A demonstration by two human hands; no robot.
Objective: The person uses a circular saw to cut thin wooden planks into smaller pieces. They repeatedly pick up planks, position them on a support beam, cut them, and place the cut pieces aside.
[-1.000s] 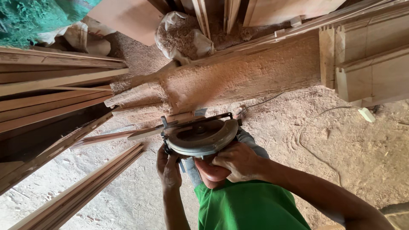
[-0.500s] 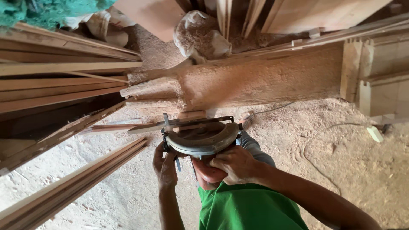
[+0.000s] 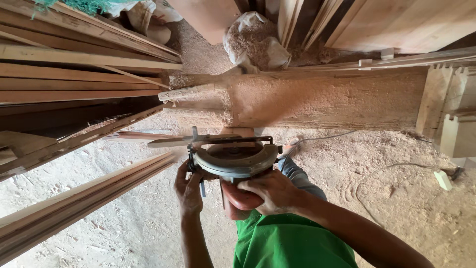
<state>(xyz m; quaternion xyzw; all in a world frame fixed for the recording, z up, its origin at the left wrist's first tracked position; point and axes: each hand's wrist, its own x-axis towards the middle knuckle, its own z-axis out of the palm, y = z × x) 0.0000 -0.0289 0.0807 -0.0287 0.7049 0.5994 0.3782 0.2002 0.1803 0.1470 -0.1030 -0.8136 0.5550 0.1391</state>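
Head view, looking straight down at 2 bare hands on a circular saw. The saw sits just in front of the person's body, above a green shirt, with its round grey guard facing up and its red-brown handle toward the wearer.

Right hand: fingers wrapped shut around the red-brown handle, a full grip.

Left hand: fingers curled closed on the left edge of the saw's base, near a small upright knob. The picture is slightly blurred here, so I cannot tell which part they pinch.

A narrow wood strip lies just beyond the saw's front edge, pointing left. Whether the blade touches it is hidden by the guard.

Surroundings: long planks stacked at left, more slats leaning at lower left, a heavy sawdust-coated beam across the middle, a sack behind it. Sawdust covers the floor. A power cord snakes over the floor to the right, ending near a small pale block.

Risks, as judged:
1. The left fingers sit close to the blade housing; a slip could bring them to the blade.
2. The cord trails loose near the legs and could snag or trip.
3. The thin strip looks unclamped; it could kick or shift.
4. Loose sawdust underfoot gives poor footing.
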